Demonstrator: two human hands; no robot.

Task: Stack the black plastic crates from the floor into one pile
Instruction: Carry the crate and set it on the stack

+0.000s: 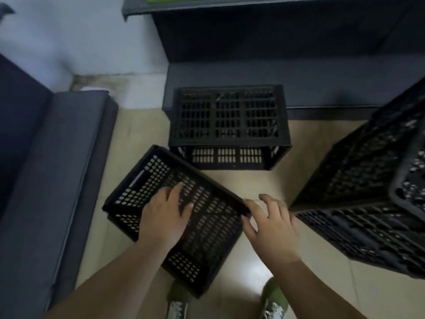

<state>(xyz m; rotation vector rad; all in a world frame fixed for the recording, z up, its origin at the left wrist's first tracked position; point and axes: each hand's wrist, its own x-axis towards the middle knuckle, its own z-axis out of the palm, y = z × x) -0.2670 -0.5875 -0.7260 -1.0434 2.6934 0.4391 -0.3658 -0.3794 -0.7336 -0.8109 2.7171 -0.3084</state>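
Three black plastic crates occupy a tiled floor [248, 268]. The near crate [207, 226] sits at centre frame, upside down or on its side with a perforated panel facing up, rotated at an angle to the others; which face is up cannot be told with certainty. The left hand [165, 215] rests on this perforated panel at about 9 o'clock of the panel centre, fingers spread and relaxed, gripping nothing. The right hand [269, 226] is at 3 o'clock of the near crate, fingers spread and released; its fingertips [247, 203] are at the crate's right corner, and contact cannot be confirmed through the blur. The far crate [228, 125] stands at 12 o'clock, just beyond the near crate, with a slotted panel facing up, set against a dark low platform [322, 88]. The right-hand crate stack [368, 192] stands at 3 o'clock, well apart from the near crate; it is tilted in the view by lens distortion. A dark grey cushioned bench [46, 169] runs along 9 o'clock. Two shoes [177, 305] are visible at 6 o'clock.
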